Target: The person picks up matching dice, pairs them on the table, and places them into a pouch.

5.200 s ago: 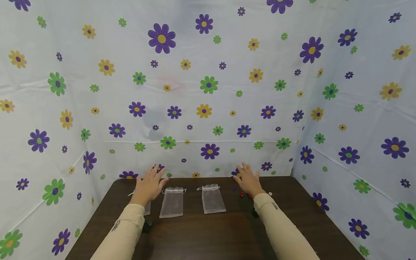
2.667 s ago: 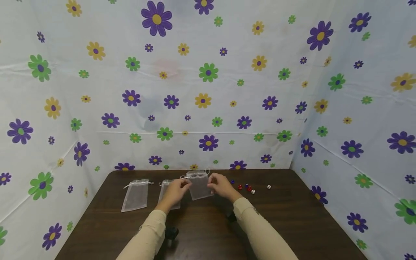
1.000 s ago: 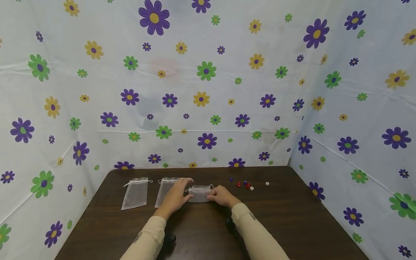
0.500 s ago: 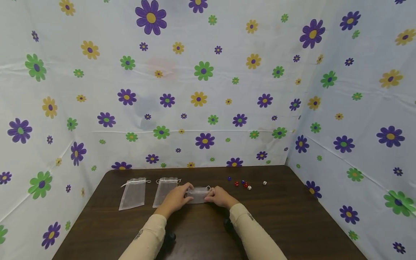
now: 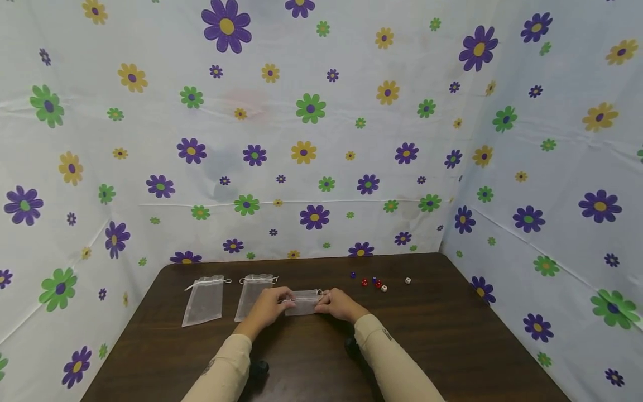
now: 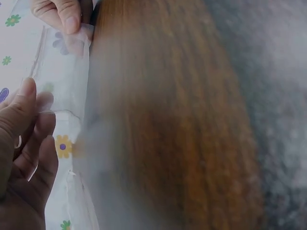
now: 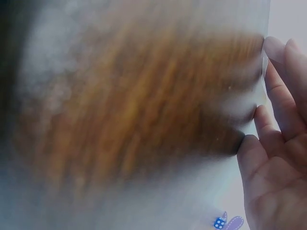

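Observation:
A small sheer white drawstring pouch is held between both hands just above or on the table's middle; I cannot tell which. At its left side, my left hand pinches it between thumb and fingers. My right hand grips the right side, near a white cord loop. In the left wrist view, the mesh of the pouch stretches between the two hands. My right hand appears at the edge of the right wrist view with its fingertips on the table. Whether the pouch's mouth is spread cannot be seen.
Two more sheer pouches lie flat on the left, one at the far side and one beside my left hand. Several dice lie at the back right: blue, red and white. A flowered cloth encloses the dark wooden table.
Both hands came inward from being spread over the table and took up the third pouch. It was raised, then lowered. My left hand, loose about a second ago, now pinches its left side.

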